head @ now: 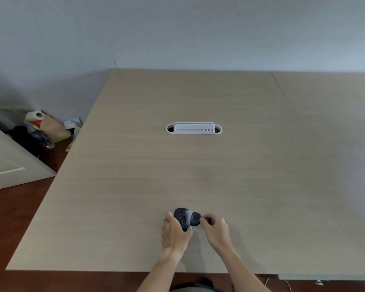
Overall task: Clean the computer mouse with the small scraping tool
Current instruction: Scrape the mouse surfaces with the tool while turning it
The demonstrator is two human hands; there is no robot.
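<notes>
A dark computer mouse with a grey band and pale specks on its surface lies near the front of the wooden table. My left hand grips its left side, fingers wrapped over it. My right hand is at the mouse's right end, fingertips pinched on a small dark object that touches the mouse; it looks like the small scraping tool, but most of it is hidden by my fingers.
A white cable grommet is set into the table's middle. Left of the table, on the floor, lie a paper roll, a bottle and bags, beside a white cabinet. A wall stands behind the table.
</notes>
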